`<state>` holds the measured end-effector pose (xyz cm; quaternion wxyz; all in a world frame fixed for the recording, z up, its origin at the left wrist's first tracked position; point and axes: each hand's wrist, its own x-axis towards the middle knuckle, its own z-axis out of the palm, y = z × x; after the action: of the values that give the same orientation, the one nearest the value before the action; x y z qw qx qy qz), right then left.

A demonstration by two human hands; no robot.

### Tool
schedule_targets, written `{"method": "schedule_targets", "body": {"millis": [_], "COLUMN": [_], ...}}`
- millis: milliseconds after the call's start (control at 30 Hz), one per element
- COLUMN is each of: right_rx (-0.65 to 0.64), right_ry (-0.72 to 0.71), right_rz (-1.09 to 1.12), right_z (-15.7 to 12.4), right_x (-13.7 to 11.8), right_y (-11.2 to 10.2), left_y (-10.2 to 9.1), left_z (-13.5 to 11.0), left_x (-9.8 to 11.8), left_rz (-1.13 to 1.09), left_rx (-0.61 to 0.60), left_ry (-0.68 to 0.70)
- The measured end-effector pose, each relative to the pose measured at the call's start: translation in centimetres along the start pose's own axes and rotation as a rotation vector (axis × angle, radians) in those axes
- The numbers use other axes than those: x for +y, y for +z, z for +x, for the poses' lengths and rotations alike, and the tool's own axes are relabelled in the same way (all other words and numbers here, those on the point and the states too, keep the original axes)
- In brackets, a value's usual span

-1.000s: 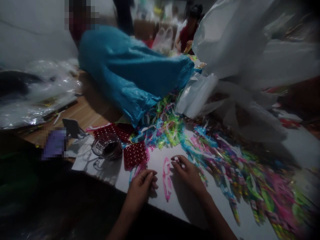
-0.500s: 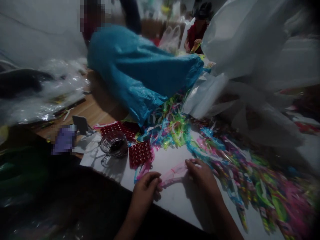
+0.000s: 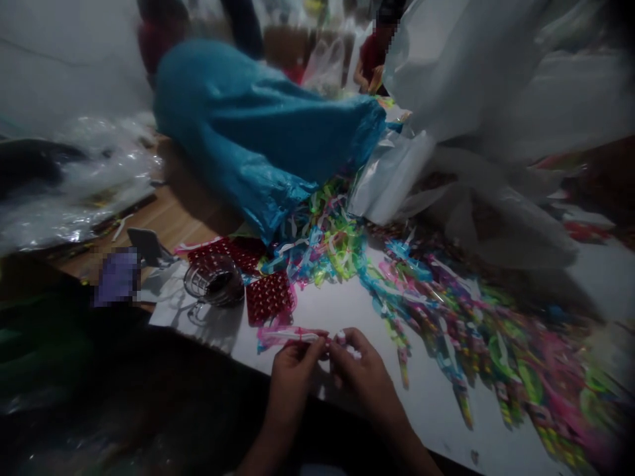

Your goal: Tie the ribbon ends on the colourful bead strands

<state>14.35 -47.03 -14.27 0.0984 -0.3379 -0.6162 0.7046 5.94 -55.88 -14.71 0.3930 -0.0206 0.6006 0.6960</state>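
My left hand pinches one end of a pink see-through plastic piece, which has a white strip along it and stretches leftward over the table. Close against it, my right hand has its fingers closed on a small white piece, and more white bits show by the curled fingers. The fingertips of both hands nearly meet, so the join between the pieces is hidden. Just beyond the pink piece lies a dark red studded sheet with a pink edge.
A glass mug with dark liquid stands left of my hands. Colourful plastic pieces spread along the table's right side. Behind lies a large blue bag; white plastic sheeting rises at right. A person in red sits at the back.
My hands have come together, and the pink piece now points left from my left hand instead of stretching between both. White bits now show in my right hand. The view has shifted slightly.
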Motion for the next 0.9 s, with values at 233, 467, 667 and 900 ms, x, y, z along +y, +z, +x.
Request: {"method": "schedule_targets", "body": {"millis": [233,467,667,900], "right_rx": [-0.053,-0.040,-0.090,-0.111], "right_ry": [-0.493,-0.592,-0.597,-0.571], "right_rz": [-0.484,-0.528,-0.568,-0.564], "right_z": [-0.3,0.0,0.3,0.4], "right_x": [1.5,1.9,1.9,1.6], "right_y": [-2.2,-1.7,-1.9,-1.6], "left_y": [-0.6,-0.3,-0.6,-0.7], "left_z": [0.4,0.4,0.5,0.5], "left_x": [0.8,0.8,0.6,1.0], "left_rz": [-0.006,0.013,-0.032,-0.024], "left_rx": [0.072,0.066,0.047,0.036], "left_ry": [-0.044,-0.053,-0.087,-0.093]}}
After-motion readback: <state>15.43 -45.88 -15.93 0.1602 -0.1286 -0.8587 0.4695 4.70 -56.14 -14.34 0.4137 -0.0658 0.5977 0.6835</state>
